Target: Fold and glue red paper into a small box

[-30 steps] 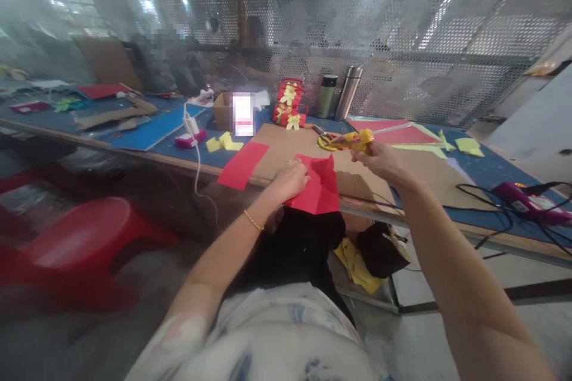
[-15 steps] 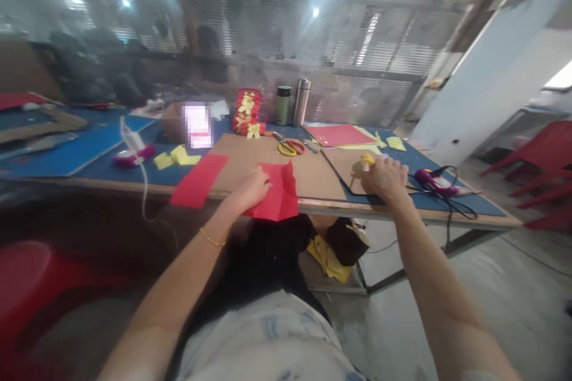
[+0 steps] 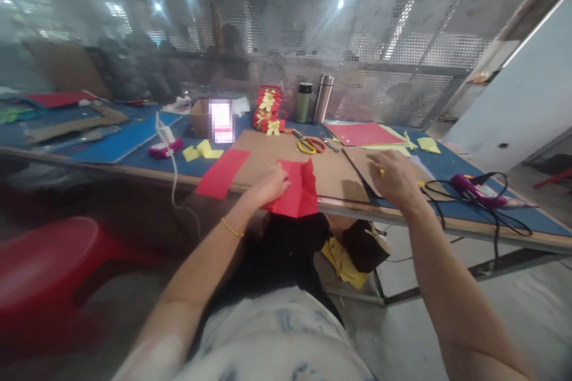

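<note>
My left hand (image 3: 270, 184) has its fingers curled onto the left part of a creased red sheet (image 3: 302, 193), which overhangs the table's front edge. Another flat red piece (image 3: 223, 175) lies to the left of that hand. My right hand (image 3: 395, 177) is closed over the right side of the table, beside a dark-edged brown board (image 3: 357, 161). A bit of yellow shows at its fingers; the rest of what it holds is hidden. Scissors (image 3: 308, 144) with yellow and red handles lie on the brown cardboard (image 3: 268, 146) between and beyond my hands.
Red boxes with yellow bows (image 3: 269, 110), a green flask (image 3: 304, 102) and a steel flask (image 3: 323, 101) stand at the back. A purple corded device (image 3: 480, 191) lies right, another purple device (image 3: 165, 149) left. Yellow pieces (image 3: 203, 150) and red sheets (image 3: 364, 134) lie around. A red stool (image 3: 49, 256) stands left.
The view has turned left, so things sit further right. My right hand has lifted and turned over, hiding most of the yellow thing at its fingers. My left hand stays on the red sheet.
</note>
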Motion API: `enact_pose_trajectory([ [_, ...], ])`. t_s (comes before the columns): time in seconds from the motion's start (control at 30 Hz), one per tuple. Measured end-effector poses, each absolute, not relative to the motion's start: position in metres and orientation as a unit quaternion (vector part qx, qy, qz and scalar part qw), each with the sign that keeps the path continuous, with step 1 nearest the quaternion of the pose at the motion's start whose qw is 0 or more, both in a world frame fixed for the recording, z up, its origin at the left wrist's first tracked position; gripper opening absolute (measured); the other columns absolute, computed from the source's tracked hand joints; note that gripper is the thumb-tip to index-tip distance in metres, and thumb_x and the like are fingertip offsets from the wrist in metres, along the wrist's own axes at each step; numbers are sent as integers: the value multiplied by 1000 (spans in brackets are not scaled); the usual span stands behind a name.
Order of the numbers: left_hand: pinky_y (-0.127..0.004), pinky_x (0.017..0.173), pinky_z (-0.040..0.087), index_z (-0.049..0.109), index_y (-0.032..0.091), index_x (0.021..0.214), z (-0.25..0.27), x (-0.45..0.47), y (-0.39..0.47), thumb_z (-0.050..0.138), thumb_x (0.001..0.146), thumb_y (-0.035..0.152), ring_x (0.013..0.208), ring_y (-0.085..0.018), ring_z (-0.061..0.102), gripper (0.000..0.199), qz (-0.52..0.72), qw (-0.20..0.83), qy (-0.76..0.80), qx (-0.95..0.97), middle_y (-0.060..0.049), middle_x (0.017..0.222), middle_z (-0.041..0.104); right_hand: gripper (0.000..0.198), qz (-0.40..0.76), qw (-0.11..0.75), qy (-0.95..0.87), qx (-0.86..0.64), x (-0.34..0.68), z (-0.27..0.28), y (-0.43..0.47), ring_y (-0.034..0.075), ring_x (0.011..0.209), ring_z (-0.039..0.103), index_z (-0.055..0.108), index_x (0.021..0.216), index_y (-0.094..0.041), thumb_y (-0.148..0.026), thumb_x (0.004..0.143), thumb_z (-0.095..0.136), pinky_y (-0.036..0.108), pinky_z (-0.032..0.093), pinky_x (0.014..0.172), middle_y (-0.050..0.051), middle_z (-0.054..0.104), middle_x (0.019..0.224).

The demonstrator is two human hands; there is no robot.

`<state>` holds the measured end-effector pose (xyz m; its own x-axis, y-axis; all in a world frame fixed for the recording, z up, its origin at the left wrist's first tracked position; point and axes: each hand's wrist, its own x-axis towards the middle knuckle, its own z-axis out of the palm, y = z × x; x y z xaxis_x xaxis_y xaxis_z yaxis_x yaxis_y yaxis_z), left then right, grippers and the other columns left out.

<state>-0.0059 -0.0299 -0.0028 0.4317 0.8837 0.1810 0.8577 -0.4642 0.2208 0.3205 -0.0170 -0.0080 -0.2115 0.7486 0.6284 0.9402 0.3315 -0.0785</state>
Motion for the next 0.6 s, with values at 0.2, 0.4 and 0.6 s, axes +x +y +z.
enact_pose_trajectory([
  [0.2,-41,102,49,75,12,100,-8,-11,-26,50,99,25,111,-27,63,27,148,52,505,849,-16,111,68,36,-12,361,-863,-352,232,-36,-2,27,112,68,69,125,-20,-20,96,48,43,56,96,14,71,123],
  [0.4,-41,99,50,75,15,104,-7,-18,-22,48,97,23,110,-27,65,29,158,100,479,858,-15,114,71,42,-24,303,-894,-329,207,-53,8,29,132,58,60,138,-18,-26,103,39,47,49,107,19,62,143],
  [0.6,-40,96,50,68,16,110,-4,-20,-19,37,97,18,105,-26,67,35,188,163,528,812,-14,112,73,45,-50,260,-891,-368,200,-59,6,27,124,64,69,124,-16,-32,108,29,46,48,107,18,67,136],
])
